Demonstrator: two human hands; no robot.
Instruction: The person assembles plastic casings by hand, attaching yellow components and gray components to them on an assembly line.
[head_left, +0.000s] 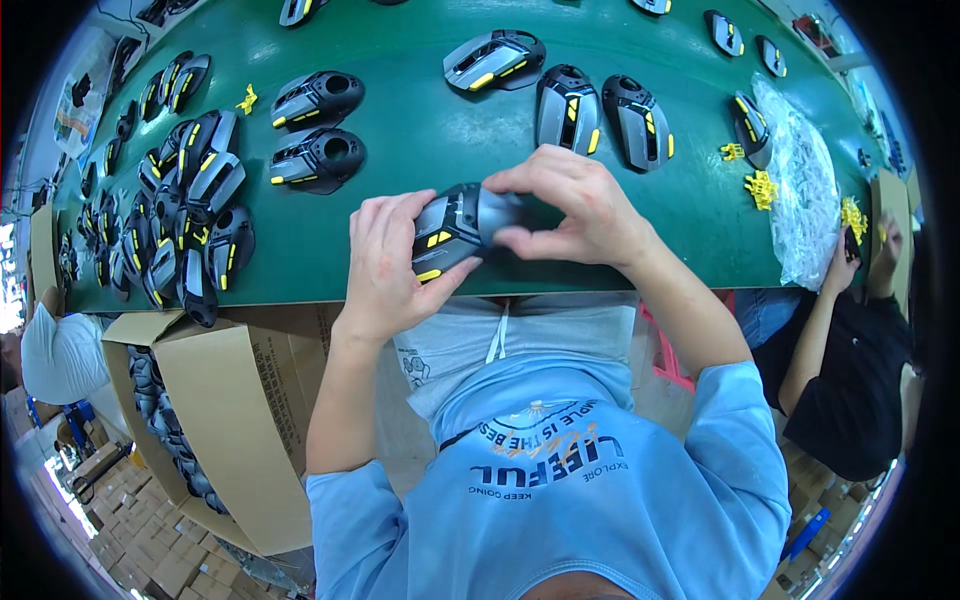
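My left hand (385, 255) is wrapped round a grey and black computer mouse shell (447, 232) with yellow accents, just above the table's near edge. My right hand (575, 210) pinches a smooth grey rounded piece (497, 215), smeared by motion, against the shell's right end. Whether that piece is seated or only touching, I cannot tell. Left of my hands lie two similar mouse shells (318, 160), each with a round hole at one end. Farther off on the table are more shells, including an upright one (568, 110) and another (638, 122) beside it.
A pile of mouse shells (190, 200) covers the green table's (400, 110) left side. Clear plastic bag (800, 180) and yellow plastic pieces (760, 190) lie at right. An open cardboard box (215, 410) of dark parts stands lower left. A co-worker's hand (845, 262) reaches in at right.
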